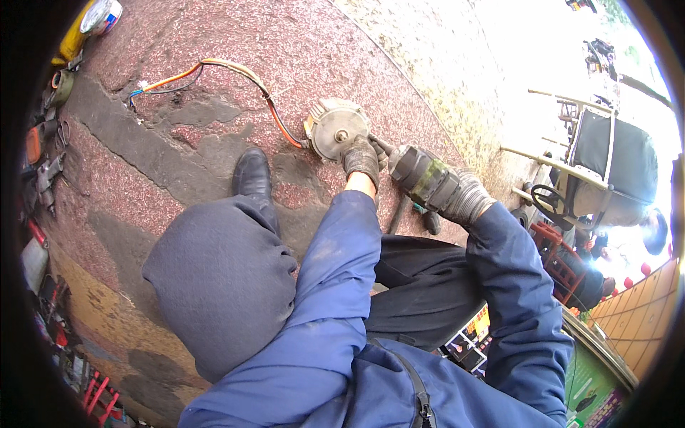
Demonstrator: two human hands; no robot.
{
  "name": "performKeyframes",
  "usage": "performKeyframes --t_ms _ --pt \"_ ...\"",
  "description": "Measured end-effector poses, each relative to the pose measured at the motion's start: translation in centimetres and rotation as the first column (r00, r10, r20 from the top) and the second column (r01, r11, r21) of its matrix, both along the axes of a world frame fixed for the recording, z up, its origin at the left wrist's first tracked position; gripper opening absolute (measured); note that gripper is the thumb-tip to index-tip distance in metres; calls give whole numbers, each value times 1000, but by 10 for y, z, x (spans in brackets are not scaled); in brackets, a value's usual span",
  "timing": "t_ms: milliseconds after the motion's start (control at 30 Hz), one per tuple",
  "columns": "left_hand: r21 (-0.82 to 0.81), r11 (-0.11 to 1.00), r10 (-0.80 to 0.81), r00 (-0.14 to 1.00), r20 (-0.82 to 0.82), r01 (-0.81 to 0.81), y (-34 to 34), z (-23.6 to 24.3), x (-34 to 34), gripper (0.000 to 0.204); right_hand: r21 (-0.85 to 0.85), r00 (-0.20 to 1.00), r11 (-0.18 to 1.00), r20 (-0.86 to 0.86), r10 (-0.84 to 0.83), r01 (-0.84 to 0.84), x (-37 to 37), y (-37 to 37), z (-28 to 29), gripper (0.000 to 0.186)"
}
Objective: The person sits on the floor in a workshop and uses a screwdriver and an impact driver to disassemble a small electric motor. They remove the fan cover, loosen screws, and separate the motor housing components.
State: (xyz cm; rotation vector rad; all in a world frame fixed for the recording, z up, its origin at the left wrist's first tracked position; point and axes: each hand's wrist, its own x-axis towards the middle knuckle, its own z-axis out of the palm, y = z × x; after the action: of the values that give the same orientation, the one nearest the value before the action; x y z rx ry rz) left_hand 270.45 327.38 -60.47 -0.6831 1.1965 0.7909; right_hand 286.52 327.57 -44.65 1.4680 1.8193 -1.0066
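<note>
A round, flat electric motor (330, 125) with a silvery metal face and a short central shaft lies on the floor. My gloved left hand (362, 158) is closed on its near rim, beside the shaft. In my gloved right hand (467, 196) is a black and yellow-green cordless impact driver (426, 175), held with its nose pointing left at the motor's edge. The nose meets my left fingers; what lies between them is hidden. An orange, black and blue wire bundle (250, 73) curves away from the motor to the left, ending in bare-looking connectors.
A black shoe (252, 175) stands left of my left arm. A rounded dark grey cloth shape (221, 282) blocks the lower left. Assorted tools (48, 178) line the left rim. A three-wheeled vehicle (599, 164) with a steering wheel stands at right. The reddish floor (164, 43) has worn grey patches.
</note>
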Motion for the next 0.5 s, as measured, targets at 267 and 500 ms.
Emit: performKeyframes --t_ms 267,500 --pt "54 998 23 1000 10 -24 -4 -9 1 29 192 959 941 7 282 -278 -12 -11 13 27" --pt "99 995 16 998 -68 -9 -10 -4 7 30 138 983 986 -144 115 -95 -11 -9 16 33"
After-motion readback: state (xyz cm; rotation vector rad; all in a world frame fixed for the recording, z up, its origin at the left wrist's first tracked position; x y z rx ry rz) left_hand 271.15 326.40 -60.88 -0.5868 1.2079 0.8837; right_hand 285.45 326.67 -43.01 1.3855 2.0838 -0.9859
